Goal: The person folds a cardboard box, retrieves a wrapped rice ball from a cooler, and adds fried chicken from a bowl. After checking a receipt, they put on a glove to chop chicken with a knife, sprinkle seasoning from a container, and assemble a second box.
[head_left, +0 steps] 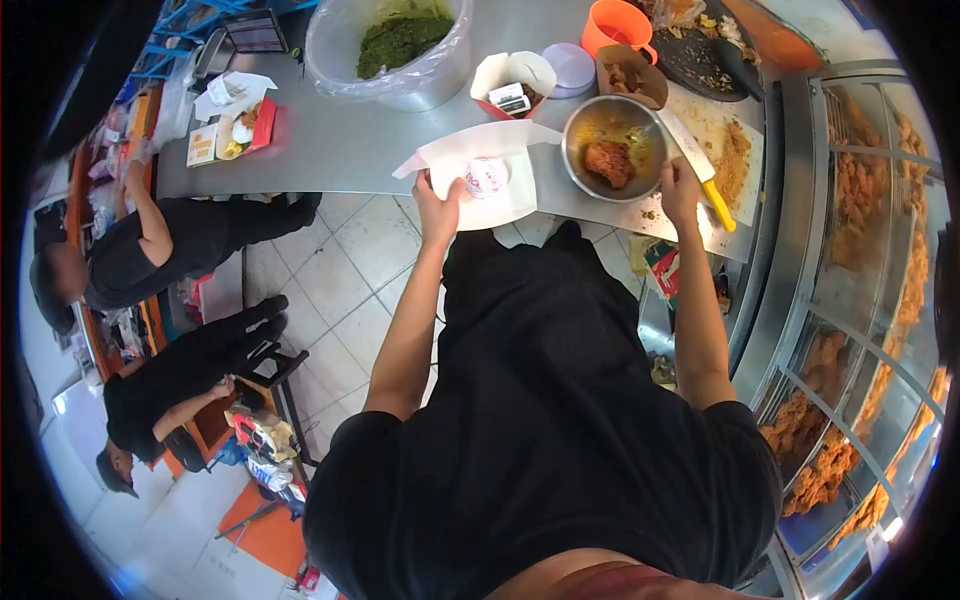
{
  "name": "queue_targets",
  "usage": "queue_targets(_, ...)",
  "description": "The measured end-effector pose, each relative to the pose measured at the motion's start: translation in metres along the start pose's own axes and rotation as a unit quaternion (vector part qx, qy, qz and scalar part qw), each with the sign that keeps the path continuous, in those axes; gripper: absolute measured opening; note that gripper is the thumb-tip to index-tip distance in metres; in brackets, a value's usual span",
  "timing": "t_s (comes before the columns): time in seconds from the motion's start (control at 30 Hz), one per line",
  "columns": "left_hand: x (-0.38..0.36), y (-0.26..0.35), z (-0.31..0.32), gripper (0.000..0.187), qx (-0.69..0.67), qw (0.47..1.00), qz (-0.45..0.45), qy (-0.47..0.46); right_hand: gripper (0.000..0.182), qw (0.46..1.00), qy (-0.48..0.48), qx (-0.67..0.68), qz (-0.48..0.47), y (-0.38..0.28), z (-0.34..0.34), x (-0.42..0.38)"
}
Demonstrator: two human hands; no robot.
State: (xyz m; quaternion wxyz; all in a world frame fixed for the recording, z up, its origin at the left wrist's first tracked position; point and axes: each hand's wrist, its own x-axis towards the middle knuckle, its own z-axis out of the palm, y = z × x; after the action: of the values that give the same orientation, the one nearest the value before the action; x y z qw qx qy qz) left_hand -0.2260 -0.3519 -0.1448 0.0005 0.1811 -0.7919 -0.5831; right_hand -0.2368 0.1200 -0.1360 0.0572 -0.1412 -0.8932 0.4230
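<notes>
My left hand (438,205) grips the near left side of an open white takeaway box (515,205), thumb over its edge. Inside the box lies a round bundle (487,178) wrapped in white paper with red print. My right hand (680,192) is closed at the right rim of a steel mixing bowl (573,150). A reddish, sauce-coated piece of fried chicken (608,163) sits in the bowl, and yellowish smears mark its wall. Just right of that hand is a knife (712,195) with a yellow handle. The tips of my right fingers are partly hidden.
A plastic-lined pot (425,92) of chopped greens stands at the back. Near it are a red-and-white box (513,84), a lilac lid (568,70) and an orange mug (614,28). Another filled box (240,130) sits left. A glass cabinet (850,300) borders the right; two people work left.
</notes>
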Motion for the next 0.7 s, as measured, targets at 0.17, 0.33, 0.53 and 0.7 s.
queue_targets(0.17, -0.023, 0.017, -0.035, 0.084, 0.277, 0.944, 0.174, 0.05, 0.018, 0.993, 0.093, -0.074, -0.019, -0.017, -0.043, -0.043)
queue_targets(0.33, 0.023, 0.043, -0.057, 0.049, 0.242, 0.868, 0.392, -0.186, 0.022, 0.989, 0.059, -0.128, 0.054, -0.101, -0.089, -0.086)
queue_targets(0.53, 0.062, 0.053, -0.035, 0.059, 0.262, 0.797, 0.462, -0.288, 0.022, 0.978, 0.02, -0.201, 0.048, -0.229, -0.06, -0.107)
queue_targets(0.7, 0.067, 0.044, -0.025, 0.052, 0.237, 0.799, 0.473, -0.286, 0.021, 0.949, -0.043, -0.306, 0.066, -0.311, -0.025, -0.099)
